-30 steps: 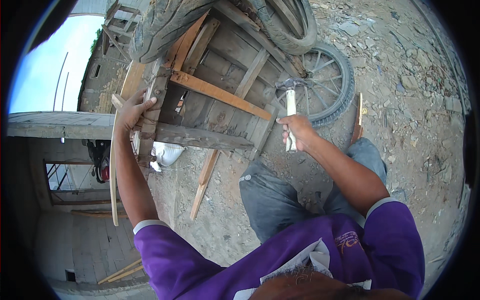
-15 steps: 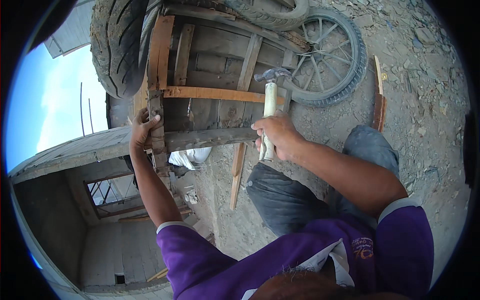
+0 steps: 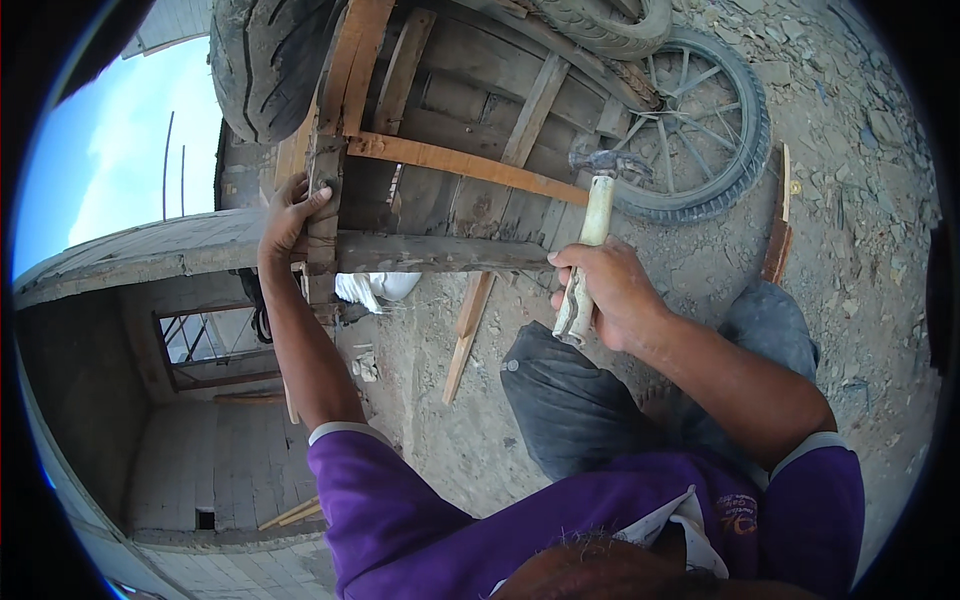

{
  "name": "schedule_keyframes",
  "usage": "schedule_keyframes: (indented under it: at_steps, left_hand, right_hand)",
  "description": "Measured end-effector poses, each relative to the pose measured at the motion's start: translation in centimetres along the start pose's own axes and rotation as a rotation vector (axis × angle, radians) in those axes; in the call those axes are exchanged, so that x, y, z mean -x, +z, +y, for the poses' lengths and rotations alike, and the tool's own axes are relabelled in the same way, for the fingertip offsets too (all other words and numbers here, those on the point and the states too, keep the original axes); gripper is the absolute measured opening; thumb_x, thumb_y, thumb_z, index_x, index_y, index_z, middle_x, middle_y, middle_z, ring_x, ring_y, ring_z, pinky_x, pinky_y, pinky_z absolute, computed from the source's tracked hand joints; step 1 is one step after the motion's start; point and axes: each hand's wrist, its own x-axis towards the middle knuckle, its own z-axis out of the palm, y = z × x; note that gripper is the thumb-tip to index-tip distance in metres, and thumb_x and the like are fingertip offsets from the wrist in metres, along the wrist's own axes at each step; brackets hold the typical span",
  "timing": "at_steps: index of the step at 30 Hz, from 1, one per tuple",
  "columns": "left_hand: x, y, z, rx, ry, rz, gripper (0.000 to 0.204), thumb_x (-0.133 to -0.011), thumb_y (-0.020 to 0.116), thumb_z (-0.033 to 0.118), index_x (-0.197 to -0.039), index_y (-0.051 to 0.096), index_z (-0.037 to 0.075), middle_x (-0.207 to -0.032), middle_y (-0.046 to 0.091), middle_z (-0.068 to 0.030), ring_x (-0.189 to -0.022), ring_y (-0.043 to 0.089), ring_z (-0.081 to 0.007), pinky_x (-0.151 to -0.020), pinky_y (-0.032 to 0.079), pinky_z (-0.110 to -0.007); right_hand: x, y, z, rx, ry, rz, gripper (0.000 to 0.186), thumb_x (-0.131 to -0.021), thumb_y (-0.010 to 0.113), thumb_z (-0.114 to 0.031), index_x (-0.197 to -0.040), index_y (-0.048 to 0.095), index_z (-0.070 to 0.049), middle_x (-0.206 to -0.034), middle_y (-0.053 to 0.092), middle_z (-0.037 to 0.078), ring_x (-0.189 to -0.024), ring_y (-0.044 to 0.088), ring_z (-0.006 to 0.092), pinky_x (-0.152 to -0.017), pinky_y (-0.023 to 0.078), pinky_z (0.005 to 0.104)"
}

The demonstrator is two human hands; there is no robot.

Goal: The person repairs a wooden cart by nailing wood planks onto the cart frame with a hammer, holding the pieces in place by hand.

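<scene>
My right hand (image 3: 618,290) is closed round the pale, worn handle of a claw hammer (image 3: 597,215). The hammer stands head up, its metal head blurred in front of the spoked wheel (image 3: 757,125). My left hand (image 3: 290,222) grips a rough wooden post (image 3: 325,185) at the left end of a wooden cart frame, thumb across the front; the fingers' far side is partly hidden. From the post, an orange-brown wooden strip (image 3: 460,163) runs right to behind the hammer. A grey beam (image 3: 440,253) crosses below it.
A large tyre (image 3: 268,75) hangs at upper left, and another tyre (image 3: 615,25) lies at the top. Loose planks (image 3: 468,335) and a broken board (image 3: 780,215) rest on rubble-strewn ground. A white sack (image 3: 385,288) is under the frame. An unfinished block building (image 3: 230,450) stands left.
My right hand has moved a little to the right with the hammer. My left hand keeps its place on the post, while the whole view has shifted and tilted slightly.
</scene>
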Motion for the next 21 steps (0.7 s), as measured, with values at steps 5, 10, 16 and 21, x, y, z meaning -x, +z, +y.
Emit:
schedule_keyframes:
  at_steps: [5,10,16,21]
  left_hand:
    - [0.0,0.0,-0.4,-0.022,0.02,-0.007,0.07,-0.084,0.079,0.021,-0.136,0.045,-0.01,-0.128,0.06,-0.0208,-0.114,0.059,-0.024,-0.098,0.046,-0.035]
    - [-1.1,0.7,-0.3,-0.012,-0.023,-0.017,0.07,-0.084,0.078,0.021,-0.137,0.044,-0.01,-0.13,0.059,-0.021,-0.114,0.059,-0.0243,-0.098,0.046,-0.035]
    - [-0.8,2.0,1.0,-0.041,-0.016,0.007,0.072,-0.083,0.079,0.024,-0.137,0.044,-0.008,-0.129,0.059,-0.021,-0.113,0.06,-0.0245,-0.097,0.047,-0.035]
    - [-0.1,0.6,0.9,-0.085,-0.049,0.044,0.072,-0.082,0.08,0.025,-0.136,0.045,-0.009,-0.128,0.059,-0.023,-0.113,0.06,-0.026,-0.096,0.048,-0.036]
  right_hand:
    - [0.1,0.6,0.2,-0.05,-0.034,0.029,0.02,-0.083,0.067,-0.01,-0.092,0.051,-0.004,-0.079,0.052,0.006,-0.061,0.059,0.0194,-0.052,0.052,0.0354]
    - [-1.5,0.8,0.1,-0.008,-0.132,0.01,0.024,-0.086,0.063,-0.02,-0.088,0.054,0.001,-0.072,0.058,0.01,-0.052,0.06,0.0194,-0.046,0.051,0.0334]
    - [-2.9,0.7,0.6,-0.031,0.0,-0.045,0.029,-0.088,0.06,-0.029,-0.088,0.056,-0.001,-0.068,0.063,0.012,-0.047,0.058,0.0174,-0.039,0.045,0.0286]
    - [-3.3,1.3,1.3,0.033,0.054,-0.071,0.029,-0.09,0.061,-0.034,-0.091,0.055,-0.005,-0.071,0.065,0.011,-0.05,0.059,0.0191,-0.044,0.046,0.0315]
